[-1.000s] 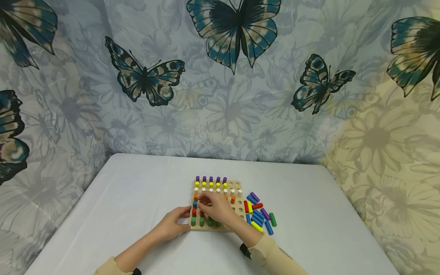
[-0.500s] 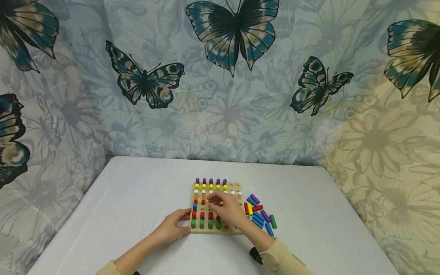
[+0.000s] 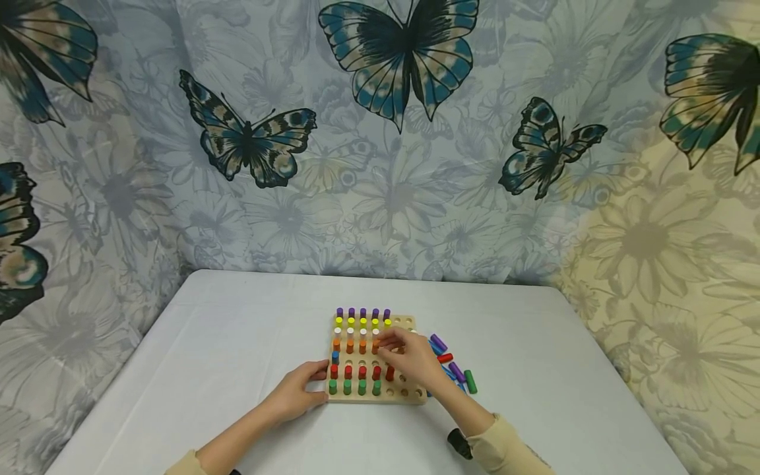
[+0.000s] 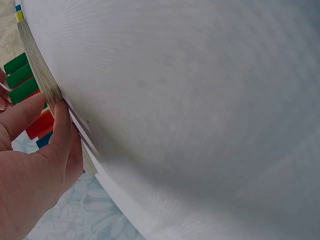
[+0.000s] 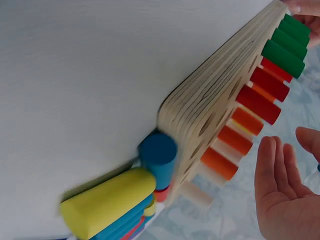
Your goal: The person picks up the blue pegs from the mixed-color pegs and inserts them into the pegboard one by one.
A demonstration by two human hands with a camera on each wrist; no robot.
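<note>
A wooden pegboard (image 3: 380,398) holds upright pegs in rows by colour: purple, yellow, white, orange, one blue, red and green. My left hand (image 3: 297,390) grips its left edge near the front corner; in the left wrist view, thumb and finger sit on either side of the board's edge. My right hand (image 3: 412,356) hovers over the board's right half, fingers extended and thumb apart. Its fingertips are by the orange pegs (image 3: 363,347), and it hides part of the orange and white rows. In the right wrist view nothing shows between its fingers.
Loose pegs lie on the white table (image 3: 237,343) right of the board, among them a green peg (image 3: 470,381), a purple peg (image 3: 439,342) and a yellow peg (image 5: 110,200). The blue peg (image 3: 335,357) stands alone in its row. A butterfly-patterned backdrop (image 3: 380,218) rises behind.
My right hand has moved rightward along the orange row, uncovering more orange pegs on the left and covering some loose pegs. My left hand has stayed on the board's edge.
</note>
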